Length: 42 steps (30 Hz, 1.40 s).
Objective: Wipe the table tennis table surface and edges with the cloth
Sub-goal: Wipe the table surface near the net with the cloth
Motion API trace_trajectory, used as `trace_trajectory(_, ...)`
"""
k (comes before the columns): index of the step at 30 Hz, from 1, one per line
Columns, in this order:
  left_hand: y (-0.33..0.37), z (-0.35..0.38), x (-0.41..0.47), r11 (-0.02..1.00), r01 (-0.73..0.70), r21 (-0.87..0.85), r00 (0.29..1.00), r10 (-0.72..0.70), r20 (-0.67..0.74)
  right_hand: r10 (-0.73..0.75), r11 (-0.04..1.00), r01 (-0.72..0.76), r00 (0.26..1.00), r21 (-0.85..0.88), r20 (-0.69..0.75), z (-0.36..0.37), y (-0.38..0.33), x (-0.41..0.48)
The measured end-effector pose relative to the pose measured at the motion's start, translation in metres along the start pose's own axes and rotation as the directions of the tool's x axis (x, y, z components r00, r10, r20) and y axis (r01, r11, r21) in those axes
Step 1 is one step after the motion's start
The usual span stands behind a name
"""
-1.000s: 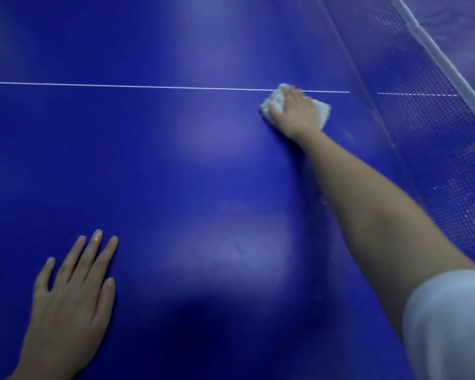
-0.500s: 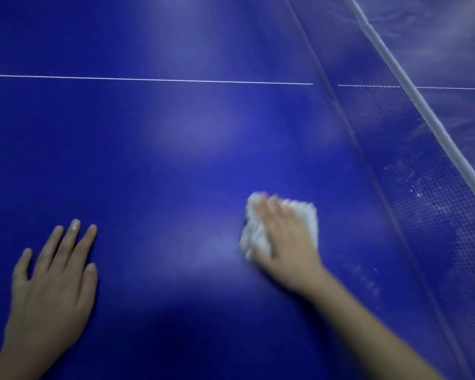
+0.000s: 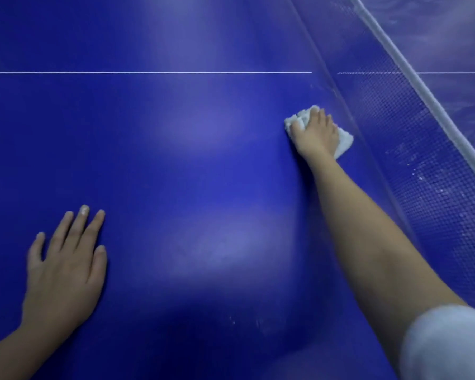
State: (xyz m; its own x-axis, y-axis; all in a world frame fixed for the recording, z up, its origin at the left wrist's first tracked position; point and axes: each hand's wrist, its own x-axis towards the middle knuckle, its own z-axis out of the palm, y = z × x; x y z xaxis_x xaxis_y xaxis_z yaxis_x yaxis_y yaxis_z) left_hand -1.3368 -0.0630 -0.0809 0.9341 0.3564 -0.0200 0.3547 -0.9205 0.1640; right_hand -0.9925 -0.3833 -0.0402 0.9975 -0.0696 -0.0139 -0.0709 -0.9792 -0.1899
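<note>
The blue table tennis table fills the view. A crumpled white cloth lies on it close to the foot of the net. My right hand lies on top of the cloth, arm stretched out, with fingers and thumb curled over its bunched far edge. Most of the cloth is hidden under that hand. My left hand rests flat on the table at the lower left, fingers straight and slightly spread, holding nothing.
The net with its white top band runs diagonally down the right side, just right of the cloth. A thin white centre line crosses the table beyond both hands. Faint white specks lie on the surface near the front.
My right hand drew the cloth from the white line back toward me, then pushed it out again and rightward to the net's base. My left hand stayed flat in place.
</note>
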Motion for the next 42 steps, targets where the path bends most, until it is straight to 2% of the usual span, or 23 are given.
trace_trajectory(3,0.008,-0.007,-0.002,1.000,-0.001,-0.008,1.000,0.001,-0.004,-0.182,0.983,0.183,0.983,0.027,-0.034,0.006,-0.047,-0.025)
trace_trajectory(5,0.006,-0.006,-0.002,1.000,0.009,-0.015,1.000,-0.009,-0.007,-0.397,0.916,0.398,0.917,0.053,-0.017,0.006,-0.078,-0.081)
trace_trajectory(7,0.002,-0.001,0.000,1.000,0.014,-0.012,1.000,-0.014,-0.004,-0.632,0.771,0.627,0.775,0.110,0.014,0.011,-0.093,-0.155)
trace_trajectory(9,-0.002,0.004,0.002,1.000,0.013,-0.014,1.000,-0.013,0.000,-0.839,0.544,0.833,0.535,0.105,0.103,0.020,-0.090,-0.227)
trace_trajectory(10,-0.003,0.005,0.003,1.000,0.007,-0.023,1.000,-0.007,0.003,-0.892,0.445,0.886,0.425,0.128,0.155,0.022,-0.082,-0.253)
trace_trajectory(12,-0.002,0.005,0.004,0.999,0.002,-0.042,1.000,-0.002,0.003,-0.931,0.358,0.907,0.328,0.224,0.158,0.018,-0.065,-0.263)
trace_trajectory(13,-0.001,0.004,0.004,0.999,0.004,-0.043,1.000,-0.004,-0.004,-0.929,0.370,0.900,0.354,0.230,0.110,0.011,-0.058,-0.251)
trace_trajectory(14,0.001,0.003,0.004,0.999,0.004,-0.040,1.000,-0.005,-0.014,-0.902,0.431,0.877,0.426,0.214,0.069,0.002,-0.048,-0.233)
trace_trajectory(15,0.002,0.001,0.003,0.999,0.002,-0.034,1.000,-0.003,-0.024,-0.837,0.544,0.820,0.546,0.178,0.043,-0.005,-0.035,-0.210)
trace_trajectory(17,0.007,-0.003,0.001,1.000,-0.003,-0.023,0.999,0.002,-0.032,-0.587,0.803,0.580,0.810,0.138,0.007,-0.017,0.010,-0.163)
trace_trajectory(18,0.009,-0.006,0.000,1.000,-0.003,-0.021,0.999,0.002,-0.034,-0.422,0.903,0.421,0.907,0.090,-0.005,-0.019,0.040,-0.146)
trace_trajectory(20,0.012,-0.009,-0.001,1.000,-0.009,-0.025,0.999,0.008,-0.041,-0.134,0.991,0.134,0.991,-0.009,-0.006,-0.021,0.096,-0.136)
trace_trajectory(21,0.013,-0.010,-0.002,0.999,-0.017,-0.028,0.999,0.016,-0.046,-0.068,0.997,0.068,0.998,-0.021,0.011,-0.021,0.110,-0.143)
trace_trajectory(23,0.015,-0.012,-0.002,0.999,-0.028,-0.038,0.998,0.026,-0.055,-0.078,0.997,0.078,0.997,-0.010,0.009,-0.017,0.104,-0.174)
trace_trajectory(27,0.018,-0.015,-0.003,0.999,-0.035,-0.031,0.998,0.033,-0.052,-0.384,0.923,0.382,0.922,0.050,0.045,-0.007,0.033,-0.285)
trace_trajectory(29,0.019,-0.018,-0.003,0.999,-0.036,-0.039,0.999,0.034,-0.043,-0.612,0.790,0.594,0.780,0.153,0.129,0.007,-0.009,-0.361)
trace_trajectory(31,0.019,-0.022,-0.008,0.998,-0.043,-0.055,0.999,0.041,-0.029,-0.806,0.590,0.791,0.567,0.163,0.166,0.018,-0.040,-0.431)
trace_trajectory(33,0.026,-0.025,-0.011,0.991,-0.065,-0.117,0.998,0.064,-0.010,-0.881,0.429,0.894,0.383,0.127,0.279,0.022,-0.048,-0.469)
trace_trajectory(35,0.026,-0.033,-0.031,0.977,-0.107,-0.186,0.994,0.111,0.011,-0.913,0.371,0.909,0.320,0.189,0.254,0.017,-0.041,-0.472)
trace_trajectory(36,0.022,-0.036,-0.045,0.969,-0.145,-0.200,0.988,0.151,0.017,-0.909,0.404,0.885,0.359,0.233,0.211,0.014,-0.035,-0.462)
trace_trajectory(38,0.009,-0.041,-0.078,0.955,-0.224,-0.195,0.973,0.231,0.014,-0.799,0.601,0.773,0.576,0.206,0.171,0.004,-0.022,-0.429)
trace_trajectory(40,-0.008,-0.045,-0.107,0.951,-0.252,-0.179,0.966,0.258,0.011,-0.584,0.811,0.580,0.799,0.077,0.141,-0.001,-0.004,-0.394)
trace_trajectory(42,-0.026,-0.046,-0.128,0.959,-0.235,-0.159,0.971,0.240,0.013,-0.343,0.939,0.344,0.931,0.014,0.121,0.002,0.012,-0.374)
